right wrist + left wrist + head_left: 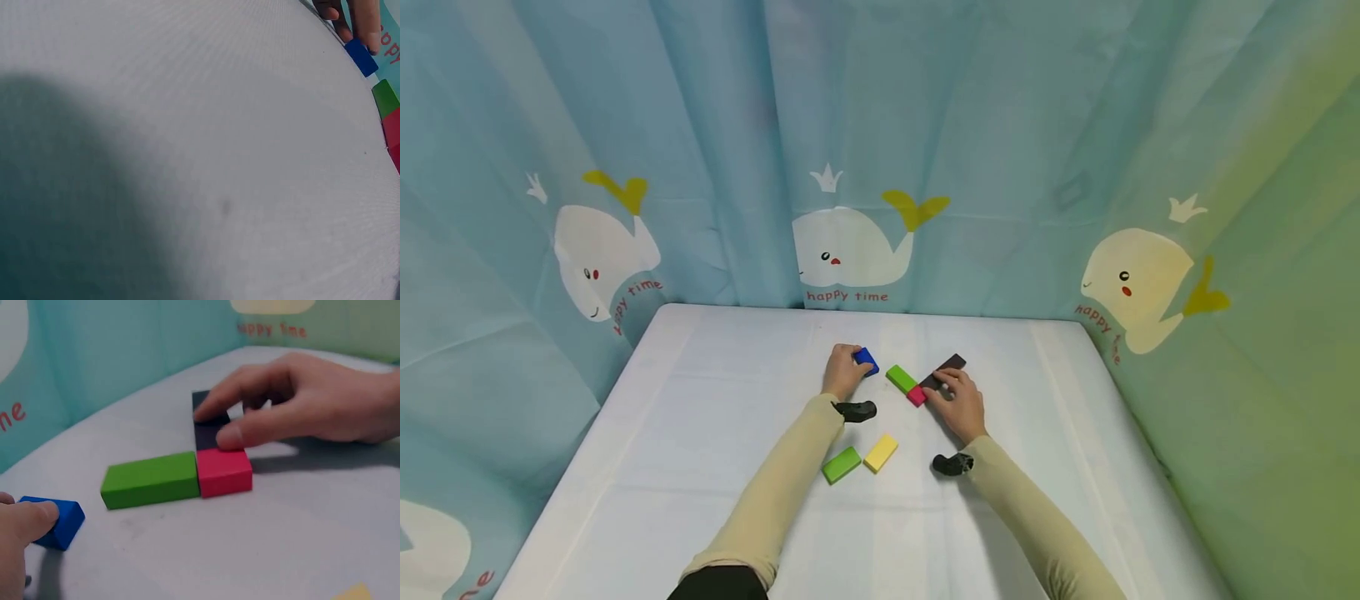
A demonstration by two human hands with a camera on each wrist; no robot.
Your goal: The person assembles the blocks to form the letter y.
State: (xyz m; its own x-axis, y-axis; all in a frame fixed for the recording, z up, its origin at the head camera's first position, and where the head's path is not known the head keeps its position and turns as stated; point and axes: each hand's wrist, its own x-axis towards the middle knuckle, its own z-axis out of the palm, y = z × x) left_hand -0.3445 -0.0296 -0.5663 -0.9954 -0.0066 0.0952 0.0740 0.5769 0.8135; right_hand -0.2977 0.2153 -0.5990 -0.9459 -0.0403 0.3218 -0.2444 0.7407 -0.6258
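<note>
In the head view my left hand [842, 372] pinches a small blue block [867, 361], held slightly tilted between thumb and fingers. To its right, a green block [901, 378] lies end to end with a pink-red block [917, 396]. A dark strip of block [955, 362] meets the red one at an angle, forming a corner. My right hand [961, 407] has its thumb and index finger on either side of the dark strip, close to the red block. The left wrist view shows a seam across the dark strip [209, 434]; part of it is hidden under the fingers.
Nearer the person, a second green block [842, 465] and a yellow block [881, 453] lie side by side on the white tabletop [700, 467]. A blue-green curtain [1000, 125] with whale prints surrounds the table's far side and flanks.
</note>
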